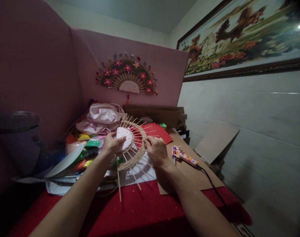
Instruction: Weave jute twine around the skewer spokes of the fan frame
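Observation:
A fan-shaped frame of thin wooden sticks is held up over the table, with a band of twine woven around the sticks. At its centre is a white half-disc with pink dots. My left hand grips this half-disc, thumb across its face. On the band's right side, the fingers of my right hand pinch the twine; whether they hold a loose end is hidden. Several sticks poke out past the band. To the right, a flower-patterned glue gun with a black cord lies on cardboard.
Left of the frame are bags of coloured clay and bunched pink cloth. Red paper lies behind my right hand, near brown cardboard. A finished flowered fan hangs on the pink panel. Red cloth covers the table.

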The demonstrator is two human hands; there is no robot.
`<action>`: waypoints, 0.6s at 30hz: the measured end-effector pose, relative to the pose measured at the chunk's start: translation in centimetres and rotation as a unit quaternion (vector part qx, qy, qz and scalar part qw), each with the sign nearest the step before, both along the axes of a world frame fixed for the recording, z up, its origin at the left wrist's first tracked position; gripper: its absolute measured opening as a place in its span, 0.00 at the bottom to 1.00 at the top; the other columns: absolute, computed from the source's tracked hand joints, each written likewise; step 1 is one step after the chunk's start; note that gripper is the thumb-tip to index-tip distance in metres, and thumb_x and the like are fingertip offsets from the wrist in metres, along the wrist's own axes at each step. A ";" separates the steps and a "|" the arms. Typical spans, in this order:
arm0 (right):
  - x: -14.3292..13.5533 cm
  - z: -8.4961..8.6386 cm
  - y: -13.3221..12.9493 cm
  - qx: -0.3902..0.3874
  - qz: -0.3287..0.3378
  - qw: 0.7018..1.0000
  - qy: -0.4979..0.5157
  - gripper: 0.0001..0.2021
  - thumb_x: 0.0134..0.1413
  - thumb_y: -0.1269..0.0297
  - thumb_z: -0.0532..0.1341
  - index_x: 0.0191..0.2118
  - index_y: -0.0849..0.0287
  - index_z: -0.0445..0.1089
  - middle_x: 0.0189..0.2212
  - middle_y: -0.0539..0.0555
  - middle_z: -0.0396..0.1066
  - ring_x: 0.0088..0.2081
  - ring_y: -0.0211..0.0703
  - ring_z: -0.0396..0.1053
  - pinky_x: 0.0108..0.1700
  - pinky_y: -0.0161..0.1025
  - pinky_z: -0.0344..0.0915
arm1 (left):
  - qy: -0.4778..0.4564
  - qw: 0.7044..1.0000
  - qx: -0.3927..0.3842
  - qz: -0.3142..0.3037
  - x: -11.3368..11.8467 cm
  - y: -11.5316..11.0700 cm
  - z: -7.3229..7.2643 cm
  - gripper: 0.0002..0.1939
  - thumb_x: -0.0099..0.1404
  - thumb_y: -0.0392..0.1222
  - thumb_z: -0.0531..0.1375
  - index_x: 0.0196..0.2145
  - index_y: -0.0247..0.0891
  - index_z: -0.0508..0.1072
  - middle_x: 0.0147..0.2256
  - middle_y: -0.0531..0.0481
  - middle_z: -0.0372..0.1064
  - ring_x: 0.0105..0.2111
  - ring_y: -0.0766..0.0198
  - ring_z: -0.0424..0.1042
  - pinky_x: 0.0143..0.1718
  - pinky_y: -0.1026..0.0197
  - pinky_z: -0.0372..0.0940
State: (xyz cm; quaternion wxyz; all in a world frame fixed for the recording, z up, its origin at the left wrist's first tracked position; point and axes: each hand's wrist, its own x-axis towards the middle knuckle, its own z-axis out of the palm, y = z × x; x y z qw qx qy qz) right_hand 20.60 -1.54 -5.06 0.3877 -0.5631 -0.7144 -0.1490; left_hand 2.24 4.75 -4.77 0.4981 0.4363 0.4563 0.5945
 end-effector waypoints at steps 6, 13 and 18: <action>0.1 0.5 -0.4 0.020 0.017 0.996 0.081 0.12 0.59 0.61 0.49 0.31 0.57 0.68 0.26 0.52 0.71 0.29 0.39 0.65 0.34 0.35 0.52 | -0.153 0.975 -0.040 -0.158 1.0 -1.7 1.3 0.08 0.48 0.29 0.62 0.30 0.28 0.71 0.24 0.46 0.72 0.22 0.65 0.71 0.26 0.63 0.68; 0.5 1.5 -1.1 0.030 0.073 0.985 0.151 0.12 0.57 0.59 0.50 0.29 0.57 0.67 0.24 0.51 0.70 0.27 0.37 0.64 0.32 0.33 0.54 | -0.138 0.962 -0.069 -0.224 0.3 -2.3 2.0 0.10 0.49 0.29 0.59 0.32 0.27 0.72 0.28 0.40 0.73 0.27 0.57 0.74 0.29 0.58 0.71; 1.1 1.8 -1.2 0.017 0.097 0.971 0.218 0.16 0.53 0.53 0.54 0.25 0.59 0.66 0.18 0.48 0.65 0.22 0.35 0.60 0.27 0.32 0.53 | -0.113 0.979 -0.040 -0.166 -1.4 -1.4 2.6 0.13 0.46 0.26 0.59 0.34 0.27 0.72 0.26 0.39 0.73 0.24 0.57 0.73 0.22 0.61 0.70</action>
